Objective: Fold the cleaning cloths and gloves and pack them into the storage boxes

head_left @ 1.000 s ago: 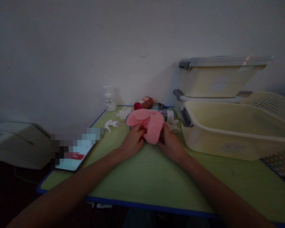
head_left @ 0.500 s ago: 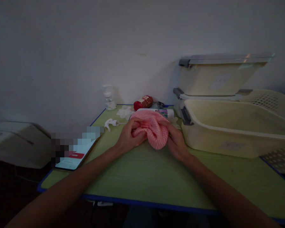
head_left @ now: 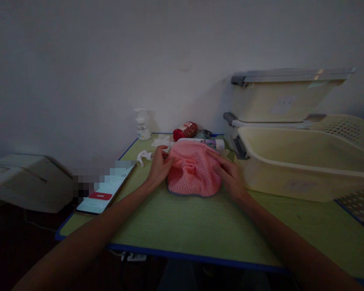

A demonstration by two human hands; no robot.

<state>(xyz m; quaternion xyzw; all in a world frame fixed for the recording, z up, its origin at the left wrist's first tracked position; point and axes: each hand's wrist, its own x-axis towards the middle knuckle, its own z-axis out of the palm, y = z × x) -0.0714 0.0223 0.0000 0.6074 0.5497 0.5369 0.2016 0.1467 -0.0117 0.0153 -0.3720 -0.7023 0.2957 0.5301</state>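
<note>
A pink waffle-weave cloth [head_left: 194, 171] with a dark edge lies spread and rumpled on the green table [head_left: 185, 226]. My left hand [head_left: 158, 165] pinches its left edge, fingers closed on the fabric. At the cloth's right edge my right hand [head_left: 229, 173] grips the fabric with curled fingers. Both forearms reach in from the bottom of the view.
A phone [head_left: 104, 192] lies at the table's left edge. Behind the cloth are a white spray nozzle [head_left: 144, 157], a pump bottle [head_left: 142, 126], a red can on its side [head_left: 185, 130] and a lying tube [head_left: 206, 142]. Cream plastic bins [head_left: 303, 161] stand stacked at right.
The cloth was bunched up between both hands; now it is pulled open and laid flatter on the table, with my hands moved apart to its left and right edges.
</note>
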